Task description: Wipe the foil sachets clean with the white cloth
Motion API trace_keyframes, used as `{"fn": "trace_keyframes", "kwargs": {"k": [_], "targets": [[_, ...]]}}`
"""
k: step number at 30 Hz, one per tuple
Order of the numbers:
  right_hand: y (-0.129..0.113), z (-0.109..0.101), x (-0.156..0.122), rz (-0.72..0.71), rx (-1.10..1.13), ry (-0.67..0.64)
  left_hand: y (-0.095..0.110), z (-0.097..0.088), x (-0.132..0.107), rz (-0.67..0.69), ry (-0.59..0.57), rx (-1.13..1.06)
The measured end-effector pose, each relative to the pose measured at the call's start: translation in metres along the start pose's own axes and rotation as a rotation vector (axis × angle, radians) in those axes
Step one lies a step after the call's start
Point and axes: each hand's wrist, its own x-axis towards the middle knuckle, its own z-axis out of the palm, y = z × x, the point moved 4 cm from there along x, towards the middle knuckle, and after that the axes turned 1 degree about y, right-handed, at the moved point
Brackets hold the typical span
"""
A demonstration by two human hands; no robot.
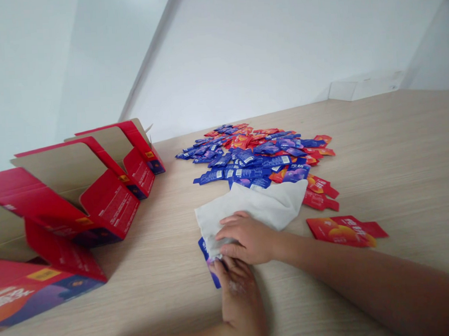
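Note:
A blue packet (217, 280) lies on the table in front of me, mostly hidden beneath a white cloth (264, 201). My left hand (238, 285) comes in from below, its fingers pressed onto the near part of this packet. Over the packet's upper part my right hand (249, 239) grips the cloth, with fingers and thumb bent against it. The two hands touch at the fingers. Just beyond the cloth spreads a heap of blue packets (242, 158) and red packets (244, 141), flat and with a narrow neck each.
At the left stands a row of red cartons (109, 206) with open flaps. One single red packet (340, 230) lies right of the cloth, near my right forearm. A white box-like object (367, 86) rests against the wall on the wooden table (409, 178).

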Motion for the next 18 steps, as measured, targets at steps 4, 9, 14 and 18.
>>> {"fn": "trace_keyframes", "kwargs": {"k": [4,9,14,18], "targets": [[0.0002,-0.0005,0.0000,0.011,-0.013,-0.003,0.0005,0.0024,-0.0007,-0.007,0.003,0.019],[-0.0005,0.0010,-0.0018,-0.088,0.037,-0.008,-0.0049,0.0017,-0.0025,0.051,0.094,-0.017],[-0.0043,0.0001,-0.0030,-0.193,0.095,0.016,-0.0049,0.0052,-0.0046,0.037,0.143,-0.021],[-0.0052,-0.0007,-0.0020,-0.172,0.088,0.016,-0.0011,0.0049,-0.0032,0.021,0.112,-0.033]]}}
